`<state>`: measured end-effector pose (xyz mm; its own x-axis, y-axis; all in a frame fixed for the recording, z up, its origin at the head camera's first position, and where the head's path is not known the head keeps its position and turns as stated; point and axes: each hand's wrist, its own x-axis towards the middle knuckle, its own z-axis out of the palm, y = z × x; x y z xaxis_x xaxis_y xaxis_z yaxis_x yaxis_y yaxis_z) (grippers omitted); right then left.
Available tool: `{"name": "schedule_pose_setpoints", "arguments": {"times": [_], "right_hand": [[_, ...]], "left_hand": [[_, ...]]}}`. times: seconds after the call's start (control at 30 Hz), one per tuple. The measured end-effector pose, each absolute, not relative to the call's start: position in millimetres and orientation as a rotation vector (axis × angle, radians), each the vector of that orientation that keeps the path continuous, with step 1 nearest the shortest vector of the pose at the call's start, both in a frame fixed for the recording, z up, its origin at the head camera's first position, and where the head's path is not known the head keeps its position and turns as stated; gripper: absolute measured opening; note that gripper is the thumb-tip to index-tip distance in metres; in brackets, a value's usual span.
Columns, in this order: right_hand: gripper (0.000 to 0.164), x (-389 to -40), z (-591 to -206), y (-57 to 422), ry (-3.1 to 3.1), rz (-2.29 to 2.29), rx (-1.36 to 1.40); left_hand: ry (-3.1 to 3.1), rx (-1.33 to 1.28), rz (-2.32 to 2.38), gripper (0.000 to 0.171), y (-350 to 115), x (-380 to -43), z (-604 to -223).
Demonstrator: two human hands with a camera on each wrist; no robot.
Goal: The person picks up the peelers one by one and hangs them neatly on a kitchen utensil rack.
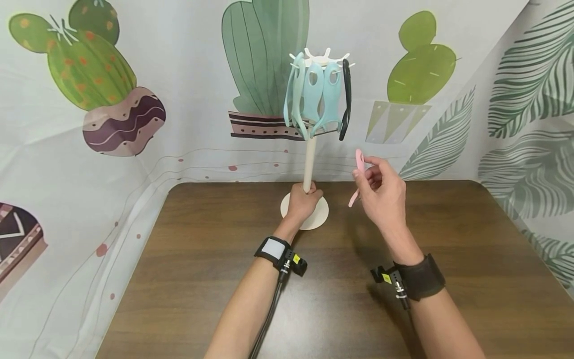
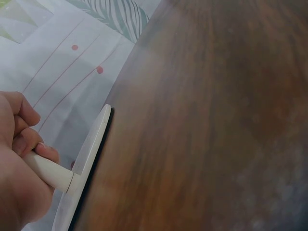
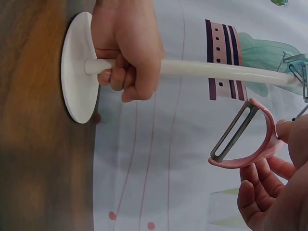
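My left hand (image 1: 303,200) grips the lower pole of a white stand (image 1: 309,162), just above its round base (image 1: 320,215). In the left wrist view the fingers curl round the pole (image 2: 53,174). Several light blue peelers (image 1: 313,97) and a black peeler (image 1: 347,99) hang from the hooked ring (image 1: 320,61) at the stand's top. To the right of the stand, my right hand (image 1: 385,192) pinches a pink Y-shaped peeler (image 1: 360,159) by its handle, in the air. The right wrist view shows its slotted metal blade (image 3: 235,134) facing the pole, apart from it.
The stand is near the back edge of a brown wooden table (image 1: 215,279). Behind it hangs a white cloth (image 1: 197,99) printed with cacti and leaves. Each wrist wears a black strap with a small camera, and a cable (image 1: 269,319) runs along the left forearm.
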<state>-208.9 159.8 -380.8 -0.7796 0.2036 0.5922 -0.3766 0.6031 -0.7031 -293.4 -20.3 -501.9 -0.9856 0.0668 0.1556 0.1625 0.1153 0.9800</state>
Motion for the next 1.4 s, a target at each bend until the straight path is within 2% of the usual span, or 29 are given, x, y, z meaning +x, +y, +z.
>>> {"name": "schedule_pose_setpoints", "arguments": {"times": [0.7, 1.4], "right_hand": [[0.036, -218.2, -357.3, 159.7, -2.158, 1.170, 0.184], [0.035, -228.5, -349.4, 163.7, -2.102, 1.189, 0.251]], "left_hand": [[-2.282, -0.258, -2.016, 0.042, -20.8, -293.7, -502.2], [-2.281, -0.244, -2.017, 0.043, -20.1, -293.3, -500.8]]}}
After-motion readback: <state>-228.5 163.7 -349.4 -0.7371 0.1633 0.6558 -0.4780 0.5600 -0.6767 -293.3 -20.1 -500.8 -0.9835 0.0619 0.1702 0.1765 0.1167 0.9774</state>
